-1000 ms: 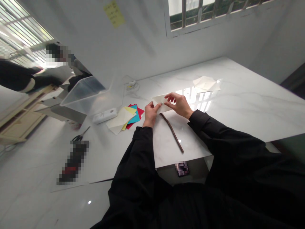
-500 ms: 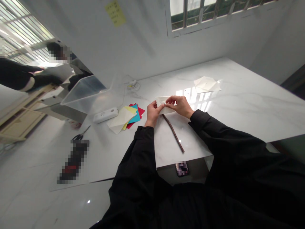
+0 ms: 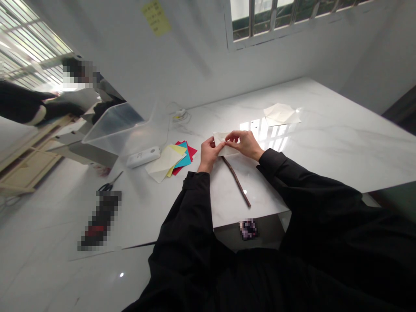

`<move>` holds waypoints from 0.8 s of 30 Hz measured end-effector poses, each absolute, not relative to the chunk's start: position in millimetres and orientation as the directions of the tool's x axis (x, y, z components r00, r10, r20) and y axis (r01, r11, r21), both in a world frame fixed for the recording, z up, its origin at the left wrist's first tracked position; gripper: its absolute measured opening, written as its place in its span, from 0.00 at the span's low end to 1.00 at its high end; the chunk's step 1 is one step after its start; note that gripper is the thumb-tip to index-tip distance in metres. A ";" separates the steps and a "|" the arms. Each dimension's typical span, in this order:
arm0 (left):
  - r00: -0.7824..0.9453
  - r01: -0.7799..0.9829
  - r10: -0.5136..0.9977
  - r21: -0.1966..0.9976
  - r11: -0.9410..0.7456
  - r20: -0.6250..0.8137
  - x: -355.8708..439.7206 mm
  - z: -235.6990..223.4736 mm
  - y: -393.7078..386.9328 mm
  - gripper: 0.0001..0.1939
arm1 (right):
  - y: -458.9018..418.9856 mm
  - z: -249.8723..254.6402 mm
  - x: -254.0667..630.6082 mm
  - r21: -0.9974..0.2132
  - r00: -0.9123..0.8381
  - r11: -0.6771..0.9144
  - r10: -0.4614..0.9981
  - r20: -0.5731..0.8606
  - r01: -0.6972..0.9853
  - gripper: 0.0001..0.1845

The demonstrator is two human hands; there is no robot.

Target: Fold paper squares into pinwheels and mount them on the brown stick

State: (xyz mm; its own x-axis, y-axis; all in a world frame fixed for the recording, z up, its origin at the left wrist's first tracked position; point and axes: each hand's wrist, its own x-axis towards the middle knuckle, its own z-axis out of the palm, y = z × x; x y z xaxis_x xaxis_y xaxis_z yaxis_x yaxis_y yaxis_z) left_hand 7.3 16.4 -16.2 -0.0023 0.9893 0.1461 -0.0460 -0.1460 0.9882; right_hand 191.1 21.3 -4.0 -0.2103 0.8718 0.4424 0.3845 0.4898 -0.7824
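Note:
Between my two hands is a small cream-white sheet of paper (image 3: 231, 150), raised near the table's middle. My left hand (image 3: 209, 151) pinches its left edge, thumb on top. From the other side my right hand (image 3: 244, 144) closes thumb and fingertips on the paper, close to the left thumb. What lies right between the fingertips is too small to make out. Below the paper, a thin brown stick (image 3: 236, 180) slants toward the table's front edge; the paper and hands hide whatever lies past its upper end.
Left of my hands lie coloured sheets (image 3: 183, 161), a white power strip (image 3: 144, 157) and black scissors (image 3: 109, 182). A clear plastic bin (image 3: 113, 128) stands behind them. Crumpled cream paper (image 3: 282, 115) lies at the back right. Another person (image 3: 104, 89) is at the far left.
My fingertips have shifted very slightly on the paper. Both hands hold nearly the same place, and the stick and other things stay put.

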 end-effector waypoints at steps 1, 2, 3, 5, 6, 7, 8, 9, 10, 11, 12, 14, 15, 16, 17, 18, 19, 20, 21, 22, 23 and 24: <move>-0.001 -0.045 0.990 0.989 -0.143 0.143 7.3 -16.3 16.4 0.28 | 21.5 -4.1 191.0 -0.784 -0.211 0.484 0.875 0.436 0.389 0.06; 0.000 -0.044 0.990 0.989 -0.140 0.140 7.3 -16.1 16.4 0.28 | 21.6 -4.2 191.0 -0.786 -0.212 0.480 0.877 0.431 0.390 0.05; 0.001 -0.045 0.990 0.989 -0.138 0.138 7.3 -15.9 16.4 0.28 | 21.7 -4.3 191.0 -0.789 -0.213 0.478 0.878 0.428 0.385 0.05; 0.003 -0.043 0.990 0.989 -0.139 0.140 7.0 -15.2 16.4 0.28 | 21.8 -4.8 191.0 -0.800 -0.212 0.475 0.880 0.425 0.365 0.06; 0.003 -0.039 0.990 0.989 -0.144 0.144 6.8 -14.9 16.4 0.28 | 21.8 -5.1 191.0 -0.806 -0.211 0.473 0.881 0.424 0.355 0.06; 0.002 -0.033 0.989 0.988 -0.149 0.150 6.6 -14.7 16.4 0.27 | 21.7 -5.4 190.9 -0.813 -0.207 0.468 0.884 0.420 0.348 0.07; 0.001 -0.028 0.988 0.988 -0.155 0.155 6.4 -14.5 16.5 0.27 | 21.7 -5.6 190.8 -0.818 -0.202 0.462 0.887 0.415 0.343 0.06; 0.000 -0.024 0.987 0.987 -0.159 0.159 6.2 -14.6 16.6 0.27 | 21.7 -5.8 190.6 -0.822 -0.198 0.456 0.890 0.411 0.341 0.05; 0.000 -0.022 0.987 0.987 -0.162 0.162 6.0 -14.7 16.8 0.26 | 21.7 -5.9 190.4 -0.824 -0.195 0.451 0.892 0.408 0.341 0.05; 0.001 -0.020 0.986 0.986 -0.164 0.164 5.9 -14.9 17.1 0.26 | 21.7 -5.9 190.2 -0.825 -0.193 0.449 0.893 0.406 0.343 0.04; 0.004 -0.019 0.986 0.986 -0.166 0.166 5.8 -15.3 17.4 0.26 | 21.7 -5.7 190.1 -0.823 -0.194 0.450 0.893 0.406 0.347 0.03; 0.010 -0.013 0.985 0.985 -0.171 0.171 5.5 -16.0 18.0 0.26 | 21.7 -5.2 189.9 -0.818 -0.199 0.451 0.892 0.405 0.356 0.03; 0.013 -0.008 0.985 0.985 -0.173 0.173 5.3 -16.4 18.2 0.26 | 21.6 -5.0 189.8 -0.818 -0.201 0.450 0.893 0.403 0.360 0.03; 0.013 -0.003 0.984 0.985 -0.175 0.175 5.2 -16.7 18.4 0.26 | 21.5 -4.9 189.8 -0.819 -0.203 0.448 0.894 0.400 0.360 0.04; 0.013 0.004 0.984 0.984 -0.176 0.176 5.0 -16.9 18.6 0.25 | 21.5 -4.9 189.8 -0.822 -0.204 0.445 0.895 0.397 0.355 0.05; 0.012 0.010 0.984 0.984 -0.176 0.176 4.9 -17.0 18.5 0.25 | 21.4 -5.1 189.7 -0.825 -0.205 0.445 0.895 0.396 0.348 0.06; 0.011 0.016 0.984 0.984 -0.176 0.176 4.9 -17.0 18.4 0.25 | 21.4 -5.4 189.7 -0.828 -0.205 0.447 0.894 0.399 0.339 0.07; 0.012 0.021 0.984 0.984 -0.176 0.175 4.9 -16.8 18.1 0.25 | 21.5 -5.8 189.7 -0.829 -0.206 0.451 0.892 0.403 0.330 0.07; 0.013 0.024 0.984 0.984 -0.176 0.176 5.0 -16.5 17.7 0.25 | 21.5 -6.2 189.8 -0.827 -0.208 0.458 0.888 0.410 0.325 0.07; 0.015 0.024 0.984 0.984 -0.177 0.177 5.1 -16.1 17.3 0.25 | 21.6 -6.6 189.8 -0.823 -0.212 0.467 0.883 0.419 0.323 0.06; 0.016 0.024 0.984 0.984 -0.179 0.178 5.2 -15.6 16.8 0.24 | 21.7 -7.0 189.9 -0.816 -0.216 0.477 0.878 0.427 0.326 0.05; 0.017 0.023 0.983 0.983 -0.183 0.182 5.4 -15.2 16.5 0.24 | 21.8 -7.4 190.0 -0.809 -0.221 0.486 0.873 0.434 0.331 0.05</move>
State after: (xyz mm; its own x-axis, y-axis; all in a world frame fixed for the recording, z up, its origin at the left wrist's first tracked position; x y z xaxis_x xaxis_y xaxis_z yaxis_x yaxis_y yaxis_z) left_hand 5.4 16.5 -15.2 0.0169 0.9831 0.1824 0.0232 -0.1828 0.9829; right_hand 190.0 21.8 -7.4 -0.2212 0.8731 0.4345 0.3313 0.4863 -0.8086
